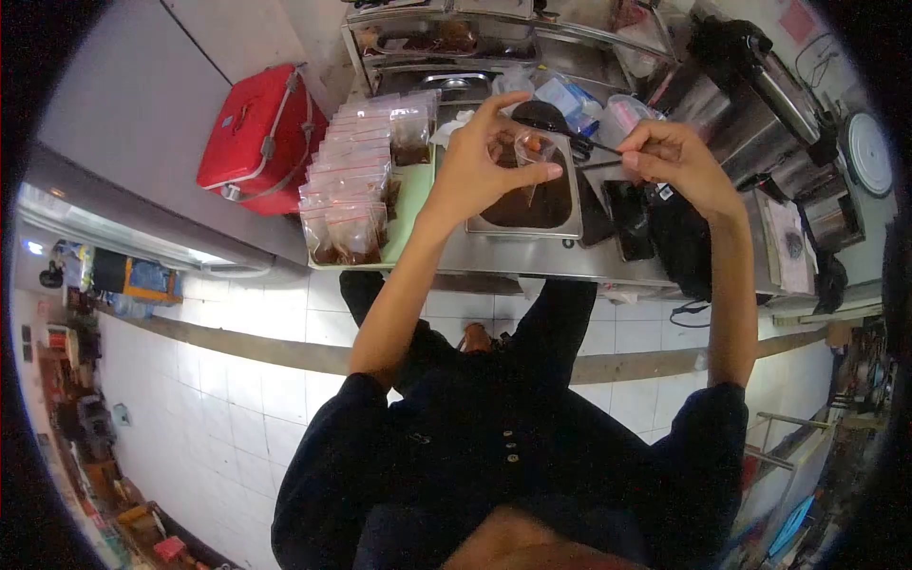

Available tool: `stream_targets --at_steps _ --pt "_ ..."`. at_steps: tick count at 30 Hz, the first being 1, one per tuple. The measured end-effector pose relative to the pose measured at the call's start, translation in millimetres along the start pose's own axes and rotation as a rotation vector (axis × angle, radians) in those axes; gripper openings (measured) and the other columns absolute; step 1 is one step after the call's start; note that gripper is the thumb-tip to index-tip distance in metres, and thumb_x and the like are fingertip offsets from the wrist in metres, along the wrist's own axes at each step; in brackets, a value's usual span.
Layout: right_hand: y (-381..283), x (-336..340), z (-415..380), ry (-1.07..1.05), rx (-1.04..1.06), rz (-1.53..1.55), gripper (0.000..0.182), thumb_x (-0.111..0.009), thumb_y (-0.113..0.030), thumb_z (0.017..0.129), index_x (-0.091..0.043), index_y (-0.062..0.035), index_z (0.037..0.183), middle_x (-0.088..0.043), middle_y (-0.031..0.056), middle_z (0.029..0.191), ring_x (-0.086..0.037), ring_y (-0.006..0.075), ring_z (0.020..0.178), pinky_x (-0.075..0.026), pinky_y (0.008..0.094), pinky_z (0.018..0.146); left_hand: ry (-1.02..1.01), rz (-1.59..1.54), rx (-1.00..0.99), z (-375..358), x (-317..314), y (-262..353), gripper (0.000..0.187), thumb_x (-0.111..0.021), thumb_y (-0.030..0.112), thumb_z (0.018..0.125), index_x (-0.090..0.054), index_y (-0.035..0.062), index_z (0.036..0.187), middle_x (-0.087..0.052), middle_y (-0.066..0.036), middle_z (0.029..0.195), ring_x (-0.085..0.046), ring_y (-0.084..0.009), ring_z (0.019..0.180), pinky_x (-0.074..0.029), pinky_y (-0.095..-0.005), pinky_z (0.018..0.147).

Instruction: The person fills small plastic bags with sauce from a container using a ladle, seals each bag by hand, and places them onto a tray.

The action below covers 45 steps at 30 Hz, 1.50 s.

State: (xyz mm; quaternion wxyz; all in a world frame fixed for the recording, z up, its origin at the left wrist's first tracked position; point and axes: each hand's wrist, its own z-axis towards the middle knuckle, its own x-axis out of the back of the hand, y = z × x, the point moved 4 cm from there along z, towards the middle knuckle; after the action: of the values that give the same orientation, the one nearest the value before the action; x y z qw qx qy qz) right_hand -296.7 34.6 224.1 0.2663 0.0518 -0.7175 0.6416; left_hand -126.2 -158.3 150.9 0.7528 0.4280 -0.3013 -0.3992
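My left hand (pixel 483 161) is over a metal pan (pixel 577 214) of dark brown sauce, its fingers and thumb curved round a small clear plastic bag (pixel 537 147). Something orange shows near the top of the bag. In my right hand (pixel 665 163) is the thin handle of a black ladle (pixel 541 116), pinched between thumb and fingers. The ladle's bowl is beside the mouth of the bag, above the pan's far edge; its contents are hard to make out. Left of the pan, several filled zip bags (pixel 347 176) with brown contents stand in rows on a pale green tray (pixel 416 195).
A red cooler box (pixel 258 142) stands at the left. Right of the pan lies a black phone (pixel 629 220), near a dark bag (pixel 682 237). Large metal pots (pixel 779 119) fill the right side. Plastic packages (pixel 568 100) and a metal rack (pixel 446 43) are behind.
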Motion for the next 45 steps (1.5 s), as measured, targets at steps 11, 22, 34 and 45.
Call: stream_targets --at_steps 11,22,34,45 --pt "-10.6 4.6 1.8 0.061 0.001 -0.016 0.012 -0.067 -0.015 0.097 -0.072 -0.0048 0.102 -0.064 -0.0022 0.083 -0.049 0.002 0.064 -0.038 0.0204 0.053 0.025 0.062 -0.005 -5.7 6.2 3.9 0.095 -0.094 0.012 0.074 -0.039 -0.0008 0.151 -0.072 -0.008 0.099 -0.066 -0.0119 0.091 -0.05 -0.0249 0.079" --pt "-9.8 17.1 14.4 0.041 -0.044 -0.049 0.014 -0.07 -0.016 0.095 -0.072 -0.0032 0.101 -0.065 -0.0005 0.081 -0.055 0.0043 0.066 -0.043 0.0201 0.056 0.102 0.084 -0.05 -10.3 23.8 -0.3 0.088 -0.095 0.017 0.072 -0.049 0.0038 0.145 -0.073 -0.007 0.098 -0.066 -0.0123 0.088 -0.049 -0.0283 0.078" --pt "-69.6 -113.6 37.3 0.271 0.671 -0.518 0.02 -0.076 -0.02 0.089 -0.07 -0.0035 0.098 -0.065 0.0185 0.129 -0.064 0.0347 0.118 -0.05 0.0402 0.098 0.316 0.368 -0.137 -35.2 30.7 26.3 0.08 -0.095 0.026 0.068 -0.057 0.0062 0.136 -0.071 -0.008 0.09 -0.066 -0.0177 0.076 -0.054 -0.0323 0.073" --pt "-41.7 -117.1 49.3 0.356 0.459 -0.234 0.016 -0.067 -0.007 0.096 -0.063 -0.0026 0.111 -0.071 0.0132 0.096 -0.071 0.0331 0.089 -0.054 0.038 0.079 0.342 -0.208 0.092 -48.9 43.4 3.8 0.019 -0.077 0.008 0.093 -0.074 -0.0026 0.108 -0.07 -0.001 0.087 -0.063 -0.0069 0.077 -0.05 -0.0226 0.069"
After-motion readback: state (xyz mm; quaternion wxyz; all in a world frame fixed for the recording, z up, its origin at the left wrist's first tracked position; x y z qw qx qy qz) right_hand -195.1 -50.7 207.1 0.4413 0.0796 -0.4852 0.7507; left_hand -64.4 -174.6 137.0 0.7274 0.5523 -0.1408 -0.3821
